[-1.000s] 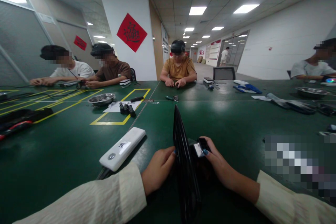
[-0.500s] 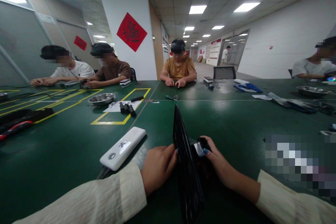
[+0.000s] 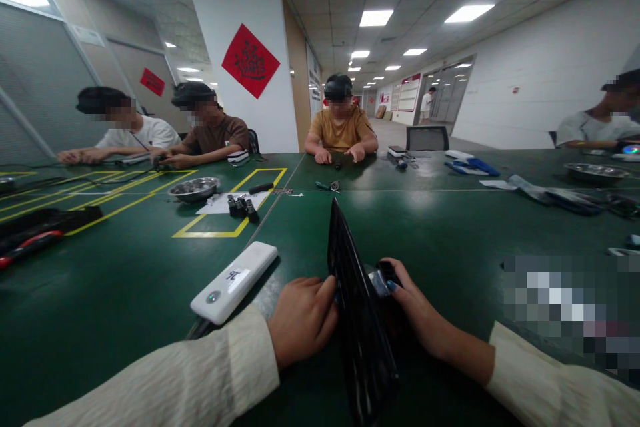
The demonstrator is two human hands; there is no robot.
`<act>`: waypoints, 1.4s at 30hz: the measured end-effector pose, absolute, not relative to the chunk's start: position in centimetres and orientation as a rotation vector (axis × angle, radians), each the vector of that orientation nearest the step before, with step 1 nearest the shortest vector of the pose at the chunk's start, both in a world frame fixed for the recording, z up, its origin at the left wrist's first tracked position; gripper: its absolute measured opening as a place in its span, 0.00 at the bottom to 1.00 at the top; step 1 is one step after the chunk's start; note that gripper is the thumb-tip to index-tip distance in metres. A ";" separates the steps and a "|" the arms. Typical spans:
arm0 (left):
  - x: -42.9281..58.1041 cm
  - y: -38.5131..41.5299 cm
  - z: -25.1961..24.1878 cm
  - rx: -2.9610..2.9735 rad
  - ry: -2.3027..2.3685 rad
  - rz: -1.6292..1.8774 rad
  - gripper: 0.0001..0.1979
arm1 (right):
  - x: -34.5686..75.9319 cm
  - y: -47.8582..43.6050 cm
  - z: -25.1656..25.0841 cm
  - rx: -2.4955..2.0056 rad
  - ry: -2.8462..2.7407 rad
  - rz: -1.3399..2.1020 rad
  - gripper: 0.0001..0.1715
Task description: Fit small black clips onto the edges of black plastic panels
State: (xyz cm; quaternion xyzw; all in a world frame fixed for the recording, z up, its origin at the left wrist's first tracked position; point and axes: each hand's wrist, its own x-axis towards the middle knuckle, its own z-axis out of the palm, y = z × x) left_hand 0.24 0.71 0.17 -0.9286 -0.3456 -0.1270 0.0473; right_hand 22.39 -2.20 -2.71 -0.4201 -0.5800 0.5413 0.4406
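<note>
A thin, glossy black panel (image 3: 356, 320) stands on edge in front of me, seen almost side-on. My left hand (image 3: 305, 317) is closed at its left face, thumb and curled fingers against it; the fingertips are partly hidden. On the other side, my right hand (image 3: 417, 310) grips a small black block with a silver face (image 3: 381, 282), close against the panel. Whether that block is fixed to the panel I cannot tell. Left of my left hand lies a white power bank (image 3: 235, 283) with a label and a round indicator.
Several black parts (image 3: 243, 207) and a metal bowl (image 3: 195, 189) sit near yellow tape. Pliers (image 3: 327, 186) lie farther off on the green table (image 3: 445, 233). Gloves (image 3: 555, 195) are at the right. Co-workers sit around the table, one directly opposite (image 3: 341, 123).
The panel's lower end has swung slightly right. My left fingers have shifted and curled more at its face. The person opposite has moved their hands apart.
</note>
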 end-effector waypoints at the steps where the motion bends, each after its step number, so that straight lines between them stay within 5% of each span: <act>1: 0.2 0.7 0.2 -2.845 -1.061 -0.385 0.10 | 22.4 -2.2 -2.6 -1.035 -1.444 1.332 0.27; 12: 0.4 0.9 0.1 -3.100 -1.392 -0.642 0.17 | 22.3 -2.2 -3.0 -1.056 -1.419 1.405 0.29; 19: 0.5 0.8 0.0 -2.991 -1.215 -0.742 0.13 | 22.2 -2.3 -2.5 -1.082 -1.398 1.393 0.31; 27: 0.1 1.1 -0.1 -2.695 -0.864 -0.602 0.11 | 22.4 -2.3 -2.7 -1.058 -1.426 1.370 0.29; 42: 0.3 1.1 0.4 -2.642 -1.023 -0.451 0.09 | 22.2 -2.4 -2.1 -1.085 -1.473 1.311 0.30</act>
